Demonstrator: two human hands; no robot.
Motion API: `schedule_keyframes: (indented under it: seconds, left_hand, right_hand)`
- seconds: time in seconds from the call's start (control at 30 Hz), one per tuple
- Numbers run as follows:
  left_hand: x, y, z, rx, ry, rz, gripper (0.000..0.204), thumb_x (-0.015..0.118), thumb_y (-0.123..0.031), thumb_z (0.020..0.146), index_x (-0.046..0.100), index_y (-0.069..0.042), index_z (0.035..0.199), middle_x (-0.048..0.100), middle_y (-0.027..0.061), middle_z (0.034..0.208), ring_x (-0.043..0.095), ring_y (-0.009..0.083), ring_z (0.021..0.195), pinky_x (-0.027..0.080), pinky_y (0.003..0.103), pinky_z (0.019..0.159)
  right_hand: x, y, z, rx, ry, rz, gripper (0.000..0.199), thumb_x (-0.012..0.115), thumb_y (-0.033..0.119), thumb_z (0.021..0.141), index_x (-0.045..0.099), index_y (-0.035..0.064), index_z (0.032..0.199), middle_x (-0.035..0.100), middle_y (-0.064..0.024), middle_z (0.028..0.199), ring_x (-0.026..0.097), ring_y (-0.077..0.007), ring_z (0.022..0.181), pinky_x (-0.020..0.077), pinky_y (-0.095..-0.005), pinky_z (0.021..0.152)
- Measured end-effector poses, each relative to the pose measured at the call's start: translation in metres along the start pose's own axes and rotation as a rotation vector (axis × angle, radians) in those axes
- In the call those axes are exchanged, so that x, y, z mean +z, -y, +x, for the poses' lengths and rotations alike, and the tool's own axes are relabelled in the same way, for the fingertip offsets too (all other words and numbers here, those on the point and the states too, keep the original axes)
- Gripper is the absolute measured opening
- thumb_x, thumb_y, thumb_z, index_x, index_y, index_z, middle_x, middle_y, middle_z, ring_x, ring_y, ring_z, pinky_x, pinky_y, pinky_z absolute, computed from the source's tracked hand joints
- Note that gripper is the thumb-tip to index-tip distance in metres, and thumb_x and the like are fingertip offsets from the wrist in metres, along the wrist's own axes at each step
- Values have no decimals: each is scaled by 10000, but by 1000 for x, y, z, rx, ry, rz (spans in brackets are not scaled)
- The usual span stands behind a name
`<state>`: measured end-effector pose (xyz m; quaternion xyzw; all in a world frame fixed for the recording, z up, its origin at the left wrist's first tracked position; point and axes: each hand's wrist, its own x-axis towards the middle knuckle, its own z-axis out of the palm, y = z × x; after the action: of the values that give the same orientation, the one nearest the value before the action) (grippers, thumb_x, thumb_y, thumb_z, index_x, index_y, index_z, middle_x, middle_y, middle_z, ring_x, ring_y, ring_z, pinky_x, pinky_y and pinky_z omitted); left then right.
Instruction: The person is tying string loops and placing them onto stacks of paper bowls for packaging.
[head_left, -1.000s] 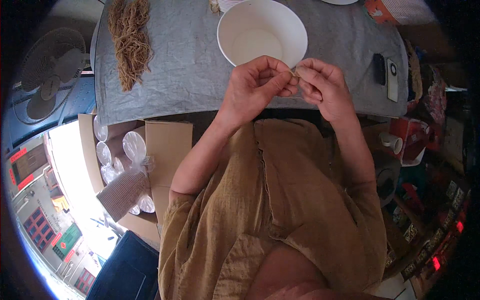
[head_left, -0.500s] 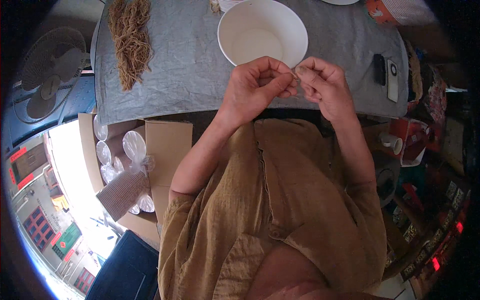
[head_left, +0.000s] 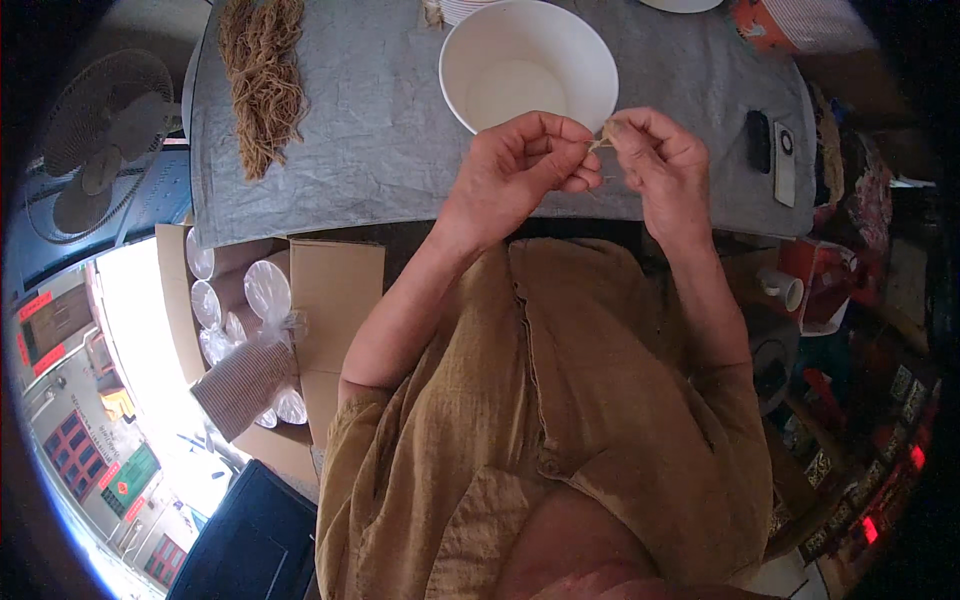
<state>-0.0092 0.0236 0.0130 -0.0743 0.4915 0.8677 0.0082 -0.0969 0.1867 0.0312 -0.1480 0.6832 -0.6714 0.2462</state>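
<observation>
The left hand (head_left: pixel 520 172) and the right hand (head_left: pixel 668 165) both pinch a string (head_left: pixel 600 143) with thumb and finger. The string is between them, near the bowl (head_left: pixel 462 70). Yarn (head_left: pixel 262 90) lies on the cloth (head_left: pixel 375 150), far left.

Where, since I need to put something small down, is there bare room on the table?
The widest bare stretch of cloth lies between the yarn and the bowl; another lies between the bowl and the dark device. It is crowded at the bowl's near side, where the left hand and right hand pinch a strand.
</observation>
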Motion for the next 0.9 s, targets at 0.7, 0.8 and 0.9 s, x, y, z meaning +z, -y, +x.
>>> schedule_keyframes:
  seconds: [0.7,0.8,0.9]
  left_hand:
    - [7,-27,13,-61,170,178,213,513,-113,1009,609,54,1101,689,142,988,694,191,911,581,290,824]
    - [6,-23,15,7,144,263,219,523,-187,1015,581,15,1076,694,150,990,699,212,892,579,299,799]
    - [6,-25,15,-3,91,132,211,517,-212,1020,543,-9,1073,693,149,961,701,204,863,586,298,764]
  right_hand:
    - [-9,32,7,-160,63,-185,172,626,152,957,667,-15,962,641,23,773,514,-16,669,412,-193,568]
    - [-10,32,6,-163,63,-199,174,624,153,958,662,-15,940,608,36,737,478,-13,640,378,-194,540]
    - [-12,30,6,-193,63,-221,180,630,162,954,656,-13,919,579,48,708,454,-13,623,362,-193,530]
